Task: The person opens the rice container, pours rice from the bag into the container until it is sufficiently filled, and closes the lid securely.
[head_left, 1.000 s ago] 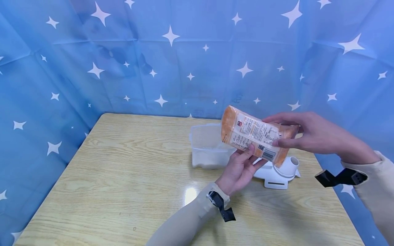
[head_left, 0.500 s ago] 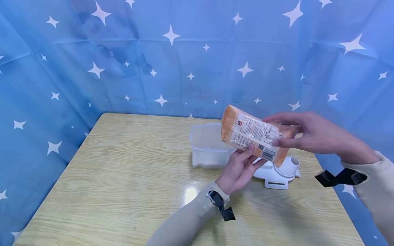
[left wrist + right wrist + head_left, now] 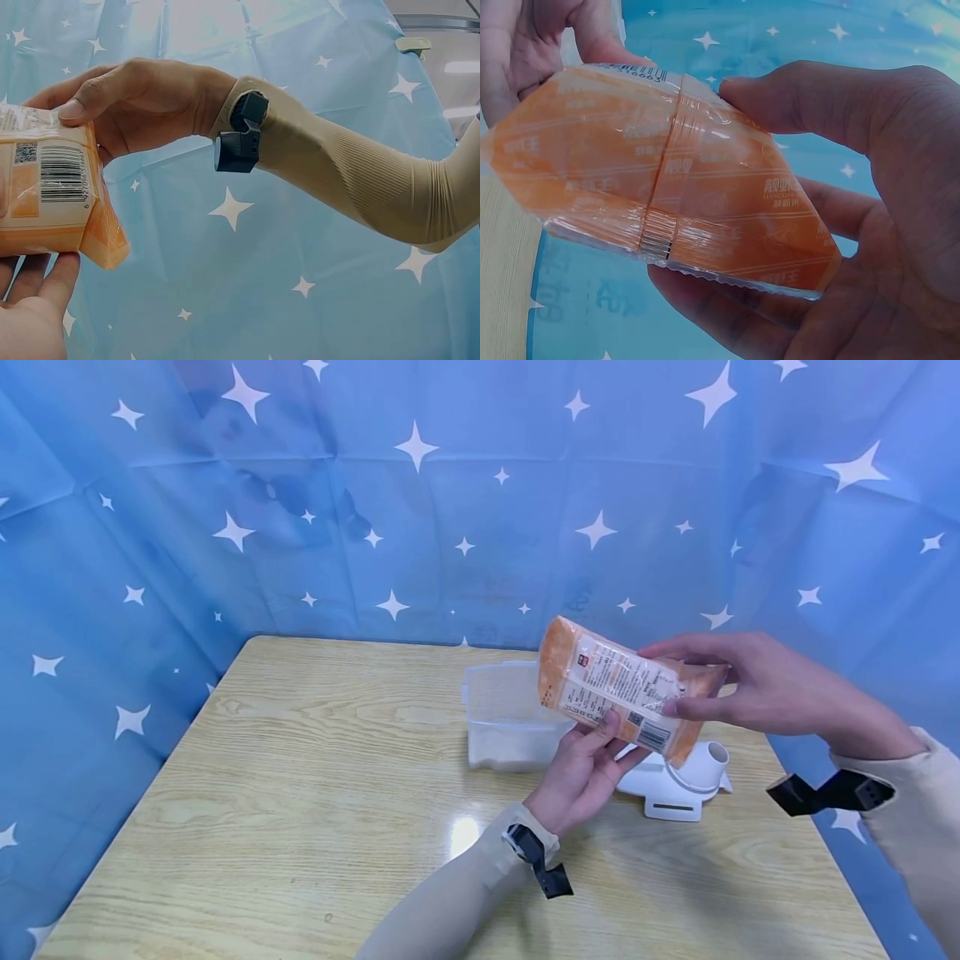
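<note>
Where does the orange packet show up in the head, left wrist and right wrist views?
Head: orange packet right of centre, above the table, held between both hands.
Left wrist: at the left edge, barcode side facing the camera.
Right wrist: fills the centre.
Shared landmark: the right hand gripping the packet's end.

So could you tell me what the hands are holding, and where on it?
Both hold the orange packet: the left hand grips its lower edge, the right hand pinches its right end.
</note>
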A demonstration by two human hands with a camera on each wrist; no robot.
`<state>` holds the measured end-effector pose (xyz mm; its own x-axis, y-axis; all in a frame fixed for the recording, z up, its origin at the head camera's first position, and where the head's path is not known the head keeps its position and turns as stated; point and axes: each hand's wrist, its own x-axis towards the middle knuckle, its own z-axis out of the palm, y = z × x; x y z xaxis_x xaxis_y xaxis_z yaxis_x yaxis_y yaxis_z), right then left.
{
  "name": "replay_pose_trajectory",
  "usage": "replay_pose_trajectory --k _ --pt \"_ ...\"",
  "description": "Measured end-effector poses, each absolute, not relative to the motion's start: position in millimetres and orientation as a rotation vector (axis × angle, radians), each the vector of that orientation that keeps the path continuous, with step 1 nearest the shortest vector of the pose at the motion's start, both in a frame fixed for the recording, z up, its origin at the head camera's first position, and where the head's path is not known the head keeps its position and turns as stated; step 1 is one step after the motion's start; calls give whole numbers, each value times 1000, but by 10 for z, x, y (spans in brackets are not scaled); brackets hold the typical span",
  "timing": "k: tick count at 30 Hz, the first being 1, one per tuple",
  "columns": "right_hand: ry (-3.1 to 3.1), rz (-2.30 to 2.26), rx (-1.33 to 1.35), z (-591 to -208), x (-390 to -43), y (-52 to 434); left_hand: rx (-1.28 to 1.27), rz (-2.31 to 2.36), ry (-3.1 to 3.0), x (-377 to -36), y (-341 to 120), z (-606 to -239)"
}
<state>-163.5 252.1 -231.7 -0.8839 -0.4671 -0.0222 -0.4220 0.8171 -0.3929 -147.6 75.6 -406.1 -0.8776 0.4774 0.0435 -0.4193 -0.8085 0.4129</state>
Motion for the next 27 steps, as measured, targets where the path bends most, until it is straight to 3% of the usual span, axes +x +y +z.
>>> replay_pose_trajectory --k 27 --pt "2877 -588 -737 -2316 -1635 2515 198 2595 538 -1480 761 -4062"
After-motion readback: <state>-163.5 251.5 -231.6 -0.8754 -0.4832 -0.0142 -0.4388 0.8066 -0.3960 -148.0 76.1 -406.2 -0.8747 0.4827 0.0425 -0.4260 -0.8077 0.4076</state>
